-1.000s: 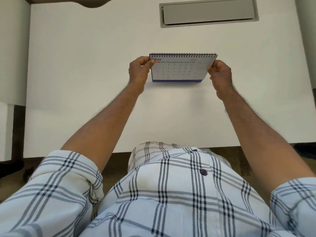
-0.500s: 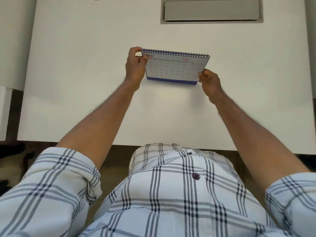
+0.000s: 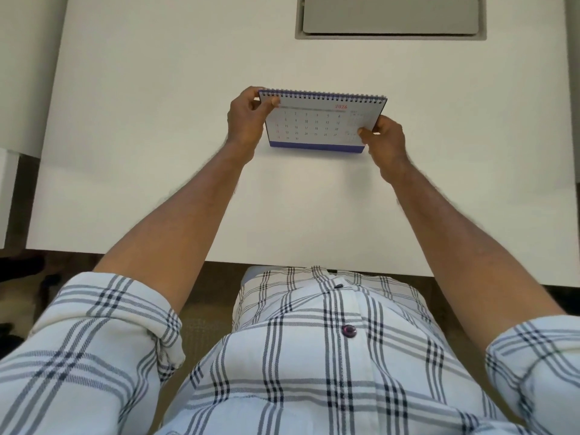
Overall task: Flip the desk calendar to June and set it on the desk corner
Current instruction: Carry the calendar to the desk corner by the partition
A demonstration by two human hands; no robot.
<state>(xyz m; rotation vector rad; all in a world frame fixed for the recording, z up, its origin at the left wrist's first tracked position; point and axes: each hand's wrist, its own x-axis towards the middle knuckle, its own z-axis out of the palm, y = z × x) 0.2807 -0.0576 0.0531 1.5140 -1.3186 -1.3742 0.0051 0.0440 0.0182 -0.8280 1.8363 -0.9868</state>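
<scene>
A spiral-bound desk calendar (image 3: 320,124) with a white date page, red "2026" and a blue base strip is held over the middle of the white desk (image 3: 157,120). My left hand (image 3: 246,120) grips its top left corner, thumb covering the month name. My right hand (image 3: 384,139) pinches its lower right edge. The calendar tilts a little, left side higher. I cannot tell whether its base touches the desk.
A grey recessed cable tray lid (image 3: 389,17) sits at the desk's far edge, right of centre. The desk's near edge runs just above my checked shirt (image 3: 314,356). A white cabinet side (image 3: 28,73) borders the desk on the left.
My right hand has slid from the calendar's top right corner down to its lower right edge. The calendar has turned slightly and my left thumb now hides the month name.
</scene>
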